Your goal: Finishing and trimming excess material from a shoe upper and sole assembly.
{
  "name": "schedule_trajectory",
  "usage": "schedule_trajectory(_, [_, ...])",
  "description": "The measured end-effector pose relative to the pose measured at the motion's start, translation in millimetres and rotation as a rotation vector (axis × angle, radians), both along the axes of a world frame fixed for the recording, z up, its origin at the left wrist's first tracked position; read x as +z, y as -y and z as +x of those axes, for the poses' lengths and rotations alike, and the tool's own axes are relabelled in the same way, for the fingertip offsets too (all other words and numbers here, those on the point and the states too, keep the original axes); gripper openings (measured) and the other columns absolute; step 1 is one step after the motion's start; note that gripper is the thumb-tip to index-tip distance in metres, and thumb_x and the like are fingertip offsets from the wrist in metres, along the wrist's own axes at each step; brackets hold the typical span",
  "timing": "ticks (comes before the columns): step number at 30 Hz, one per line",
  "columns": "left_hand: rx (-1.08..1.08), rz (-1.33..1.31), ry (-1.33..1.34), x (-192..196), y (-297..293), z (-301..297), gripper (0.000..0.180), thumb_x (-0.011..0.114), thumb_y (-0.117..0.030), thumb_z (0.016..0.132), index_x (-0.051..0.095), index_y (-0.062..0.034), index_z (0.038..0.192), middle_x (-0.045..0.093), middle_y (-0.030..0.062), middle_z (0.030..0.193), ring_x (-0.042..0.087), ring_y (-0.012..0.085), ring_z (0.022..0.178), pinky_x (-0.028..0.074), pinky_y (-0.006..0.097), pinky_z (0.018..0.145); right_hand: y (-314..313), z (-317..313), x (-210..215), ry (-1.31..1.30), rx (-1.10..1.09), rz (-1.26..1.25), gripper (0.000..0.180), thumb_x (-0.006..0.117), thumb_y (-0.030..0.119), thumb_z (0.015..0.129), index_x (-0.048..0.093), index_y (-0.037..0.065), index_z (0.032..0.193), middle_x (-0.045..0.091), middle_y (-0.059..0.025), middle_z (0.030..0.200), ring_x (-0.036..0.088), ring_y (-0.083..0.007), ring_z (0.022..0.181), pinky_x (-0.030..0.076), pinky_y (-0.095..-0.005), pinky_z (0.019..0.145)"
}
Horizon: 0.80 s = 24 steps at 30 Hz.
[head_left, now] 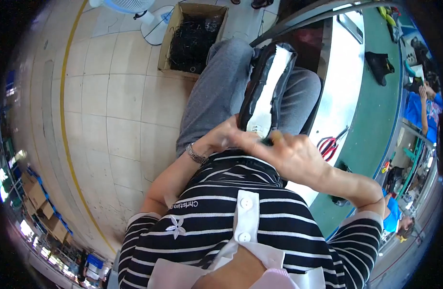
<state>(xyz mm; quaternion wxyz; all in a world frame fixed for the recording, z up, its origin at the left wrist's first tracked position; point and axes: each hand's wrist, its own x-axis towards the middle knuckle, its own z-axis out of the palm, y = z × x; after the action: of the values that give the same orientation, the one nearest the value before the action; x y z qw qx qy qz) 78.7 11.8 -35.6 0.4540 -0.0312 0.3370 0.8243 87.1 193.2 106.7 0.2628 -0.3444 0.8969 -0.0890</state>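
A black shoe upper (pixel 266 91) lies bottom up across my lap, between my thighs, with a long white insole strip (pixel 269 91) along its underside. Its narrower end points toward my belly. My left hand (pixel 224 134), below a metal watch, is closed on the left side of that near end. Close against the same end, my right hand (pixel 298 156) has its fingers curled in and is partly smeared by motion. A small dark bit shows by its fingertips; whether it is a tool or part of the shoe is hidden.
Red-handled scissors (pixel 328 147) lie on the white bench edge (pixel 344 72) to my right. Beyond, a green belt (pixel 358 130) carries a black shoe (pixel 379 66). A cardboard box (pixel 166 53) of black scraps and a fan (pixel 154 29) stand on the floor ahead. Co-workers sit at far right.
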Motion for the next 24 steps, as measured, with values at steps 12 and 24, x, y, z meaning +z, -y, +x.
schedule_trajectory(12, [0.285, -0.153, 0.246, 22.0, 2.7, -28.3, 0.054, 0.051, -0.041, 0.097, 0.052, 0.0025, 0.128, 0.06, 0.01, 0.122, 0.059, 0.0166, 0.11, 0.046, 0.031, 0.095, -98.3, -3.4, -69.4, -0.118, -1.078, -0.234, 0.068, 0.054, 0.015, 0.094, 0.016, 0.022, 0.151, 0.068, -0.0204, 0.102, 0.069, -0.0349, 0.075, 0.057, -0.0425, 0.066])
schedule_trajectory(24, [0.262, -0.848, -0.45, 29.8, 6.9, -30.5, 0.048, 0.057, -0.047, 0.093, 0.071, -0.0009, 0.098, 0.064, 0.0003, 0.072, 0.053, 0.0055, 0.068, 0.045, 0.026, 0.061, -252.3, 56.9, -217.6, -0.693, -1.339, 0.037, 0.063, 0.068, 0.017, 0.083, 0.042, 0.007, 0.139, 0.058, -0.0231, 0.121, 0.057, -0.0355, 0.112, 0.046, -0.0402, 0.092])
